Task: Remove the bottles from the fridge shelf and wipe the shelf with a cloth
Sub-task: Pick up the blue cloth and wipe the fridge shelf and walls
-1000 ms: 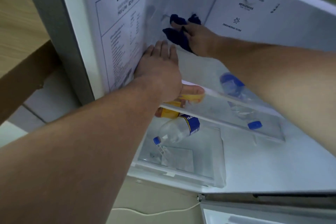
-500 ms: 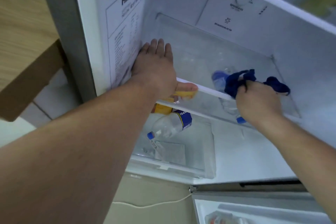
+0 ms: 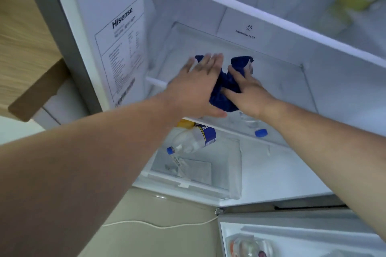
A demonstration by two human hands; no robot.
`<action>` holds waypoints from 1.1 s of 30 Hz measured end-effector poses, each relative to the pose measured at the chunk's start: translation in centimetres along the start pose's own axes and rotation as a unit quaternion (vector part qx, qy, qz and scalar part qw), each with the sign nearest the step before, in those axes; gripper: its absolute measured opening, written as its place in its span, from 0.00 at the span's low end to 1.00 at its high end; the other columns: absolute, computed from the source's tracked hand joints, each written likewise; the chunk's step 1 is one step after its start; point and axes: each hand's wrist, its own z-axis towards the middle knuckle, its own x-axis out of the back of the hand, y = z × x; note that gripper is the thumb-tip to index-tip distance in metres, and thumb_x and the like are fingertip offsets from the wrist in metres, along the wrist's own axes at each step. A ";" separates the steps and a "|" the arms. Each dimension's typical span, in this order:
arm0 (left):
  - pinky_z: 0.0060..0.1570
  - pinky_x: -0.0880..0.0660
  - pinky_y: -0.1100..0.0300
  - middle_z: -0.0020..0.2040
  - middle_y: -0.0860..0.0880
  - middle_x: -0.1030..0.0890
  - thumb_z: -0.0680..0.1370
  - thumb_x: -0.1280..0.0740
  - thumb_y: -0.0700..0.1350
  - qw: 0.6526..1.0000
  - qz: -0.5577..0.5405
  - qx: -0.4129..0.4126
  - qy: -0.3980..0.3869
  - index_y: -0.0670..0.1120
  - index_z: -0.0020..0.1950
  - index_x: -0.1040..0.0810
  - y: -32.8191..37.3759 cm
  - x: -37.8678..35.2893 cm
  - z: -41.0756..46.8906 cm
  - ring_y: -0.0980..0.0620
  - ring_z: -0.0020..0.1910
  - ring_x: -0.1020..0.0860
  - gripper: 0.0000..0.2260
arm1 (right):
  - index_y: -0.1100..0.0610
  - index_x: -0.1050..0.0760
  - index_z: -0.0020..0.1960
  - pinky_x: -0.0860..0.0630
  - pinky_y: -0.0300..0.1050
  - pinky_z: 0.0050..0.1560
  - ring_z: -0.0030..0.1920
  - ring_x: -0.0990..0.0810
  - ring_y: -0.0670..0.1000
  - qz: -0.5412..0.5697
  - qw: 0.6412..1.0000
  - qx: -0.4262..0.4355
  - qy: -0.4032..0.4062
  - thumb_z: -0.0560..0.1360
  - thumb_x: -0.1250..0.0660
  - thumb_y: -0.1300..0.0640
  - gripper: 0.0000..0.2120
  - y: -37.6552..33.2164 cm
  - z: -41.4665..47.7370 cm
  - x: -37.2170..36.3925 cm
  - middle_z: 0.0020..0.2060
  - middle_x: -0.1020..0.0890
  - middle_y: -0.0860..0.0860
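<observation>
Glass shelf [image 3: 275, 81]: bearing blue cloth [image 3: 224, 86].
Right hand [image 3: 248, 94]: gripping cloth.
Left hand [image 3: 196, 87]: lying open, flat.
Lower compartment [image 3: 236, 165]: holding bottles [image 3: 191, 141], lying near left.

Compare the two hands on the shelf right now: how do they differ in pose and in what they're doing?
The left hand lies flat with fingers stretched out, its edge against the blue cloth; the right hand presses down on top of the cloth with fingers spread over its folds. The left hand sits nearer the labelled side wall, the right hand nearer the shelf's middle. Both rest on the clear glass shelf, above the bottles lying below.
</observation>
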 end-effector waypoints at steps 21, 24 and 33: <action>0.59 0.22 0.63 0.62 0.50 0.16 0.70 0.40 0.47 0.992 -0.116 0.007 -0.048 0.45 0.69 0.26 4.7 8.5 -29.9 0.53 0.60 0.16 0.27 | 0.54 0.16 0.61 0.17 0.43 0.41 0.38 0.12 0.55 0.032 0.996 0.048 0.065 0.64 0.36 0.57 0.26 -15.7 -30.5 -5.1 0.49 0.11 0.53; 0.60 0.22 0.62 0.63 0.50 0.16 0.70 0.32 0.48 0.996 -0.083 0.038 -0.017 0.45 0.68 0.20 2.7 14.2 -34.0 0.54 0.61 0.17 0.26 | 0.52 0.18 0.63 0.17 0.43 0.46 0.43 0.13 0.54 0.041 0.990 0.105 0.082 0.67 0.41 0.53 0.27 -21.6 -33.3 -2.5 0.53 0.12 0.52; 0.67 0.26 0.52 0.81 0.52 0.36 0.81 0.38 0.40 0.968 -0.130 0.197 0.088 0.50 0.83 0.42 -4.7 28.6 -34.5 0.48 0.75 0.30 0.30 | 0.52 0.29 0.74 0.27 0.51 0.66 0.61 0.25 0.56 0.090 0.956 0.230 0.157 0.78 0.44 0.53 0.25 -34.8 -30.4 6.3 0.65 0.20 0.50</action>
